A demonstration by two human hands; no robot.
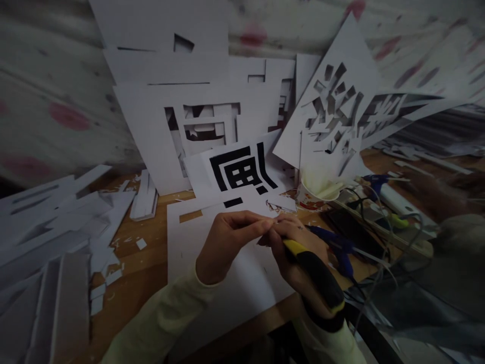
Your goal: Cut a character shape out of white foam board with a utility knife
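Observation:
My right hand [297, 242] is wrapped round a yellow and black utility knife [316, 275], its handle slanting back toward my wrist. The knife's blade is hidden by my fingers. Thumb and fingers pinched together, my left hand [238, 237] meets the right fingertips; whatever is between them is hidden or too small to name. Both hands are above a white board [231, 283] with a rectangular opening near its top left. Just beyond lies a white sheet [200, 174] printed with a bold black character.
Cut-out white boards [140, 131] lean at the back. White offcuts [68, 253] are heaped at left. To the right are a paper cup [312, 199] with white strips, a blue glue gun [339, 250], cables, a power strip [413, 245] and another person's sleeve [462, 242].

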